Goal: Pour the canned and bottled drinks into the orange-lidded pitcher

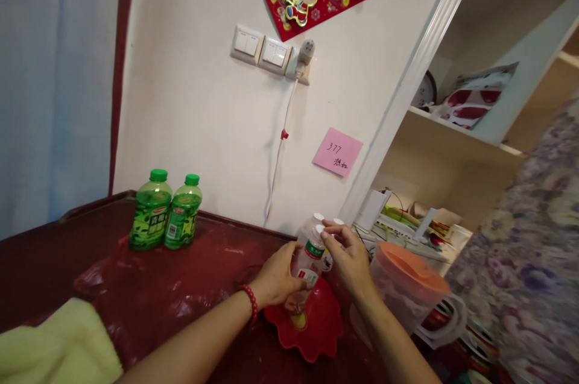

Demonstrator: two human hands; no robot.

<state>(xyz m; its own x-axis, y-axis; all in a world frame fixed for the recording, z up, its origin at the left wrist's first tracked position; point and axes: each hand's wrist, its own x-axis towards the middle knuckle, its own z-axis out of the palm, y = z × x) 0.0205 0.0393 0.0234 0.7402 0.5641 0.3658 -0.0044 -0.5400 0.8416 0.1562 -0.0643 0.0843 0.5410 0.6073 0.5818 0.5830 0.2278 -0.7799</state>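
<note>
My left hand (281,275) is wrapped around the body of a clear plastic bottle (306,275) with a green and red label. The bottle is tilted a little over a red scalloped dish (316,336). At the top of it, the fingers of my right hand (348,258) are closed on the white bottle cap (319,229). Whether the cap is loose cannot be seen. Just behind stand more clear bottles with white caps, partly hidden by my hands. A red bead bracelet (251,305) circles my left wrist.
Two green drink bottles (151,212) stand at the back left. A yellow towel (58,345) lies at the front left. On the right are a plastic pitcher (414,275) with an orange lid and several drink cans (477,342). The wall with a hanging cord (277,167) rises behind the table.
</note>
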